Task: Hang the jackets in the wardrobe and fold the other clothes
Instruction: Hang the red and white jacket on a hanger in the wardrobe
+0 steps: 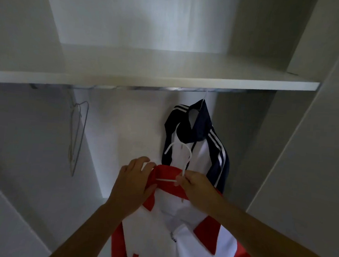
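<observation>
From where I stand, the person faces the open white wardrobe [282, 155] with a red and white zip-front jacket [158, 233] held up at chest height, below the metal rail [127, 88] that runs under the white shelf [148, 67]. The left hand [133, 182] grips the jacket's red collar, its fingers curled over the edge, seemingly to hold the neck open and carry the garment's weight. The right hand [197, 186] pinches a thin white plastic hanger [165, 180] at the collar, its fingers narrow around the stem, while the hook rises free above both hands. I judge the hanger is being worked into the shoulders, which is why the jacket is kept low and close, not up at the rail. The rest of the jacket hangs down out of view, so I cannot tell whether both shoulders are seated. Just behind the hands, a navy and white striped-sleeve jacket [202, 130] hangs from the rail on its own hanger, so one jacket looks done. Well to the left, bare wire hangers [79, 132] hang from the same rail, leaving a clear stretch between them and the navy jacket where the red one can go.
</observation>
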A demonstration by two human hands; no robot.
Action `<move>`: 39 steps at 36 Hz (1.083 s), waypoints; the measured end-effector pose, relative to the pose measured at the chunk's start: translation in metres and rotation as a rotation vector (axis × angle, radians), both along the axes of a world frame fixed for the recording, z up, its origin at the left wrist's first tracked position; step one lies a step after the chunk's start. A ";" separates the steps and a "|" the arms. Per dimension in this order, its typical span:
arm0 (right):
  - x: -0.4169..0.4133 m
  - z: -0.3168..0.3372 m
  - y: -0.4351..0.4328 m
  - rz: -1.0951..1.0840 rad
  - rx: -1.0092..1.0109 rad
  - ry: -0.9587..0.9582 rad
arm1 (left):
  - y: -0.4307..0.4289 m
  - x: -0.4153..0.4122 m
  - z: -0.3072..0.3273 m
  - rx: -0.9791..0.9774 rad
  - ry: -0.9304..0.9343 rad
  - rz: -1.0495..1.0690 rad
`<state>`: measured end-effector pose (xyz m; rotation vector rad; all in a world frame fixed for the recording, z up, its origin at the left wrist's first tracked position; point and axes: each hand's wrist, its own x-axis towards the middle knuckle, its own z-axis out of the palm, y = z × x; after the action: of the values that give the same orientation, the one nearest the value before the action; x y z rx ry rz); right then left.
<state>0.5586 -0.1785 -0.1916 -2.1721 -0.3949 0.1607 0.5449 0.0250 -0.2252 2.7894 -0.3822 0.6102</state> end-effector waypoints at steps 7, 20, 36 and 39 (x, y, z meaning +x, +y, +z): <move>0.085 -0.018 0.011 -0.014 -0.018 0.063 | 0.029 0.082 -0.046 -0.100 0.072 -0.231; 0.206 0.030 0.045 -0.141 0.026 -0.275 | 0.056 0.200 0.001 -0.123 -0.184 -0.146; 0.282 0.059 0.072 -0.379 0.016 -0.318 | 0.050 0.268 0.040 -0.073 -0.157 0.123; 0.279 0.041 0.071 -0.349 0.013 -0.307 | 0.052 0.269 0.027 -0.027 -0.120 0.147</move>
<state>0.8376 -0.1074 -0.1507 -2.2183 -0.1800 -0.3717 0.8141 0.0771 -0.1984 2.7800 -0.1918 0.8122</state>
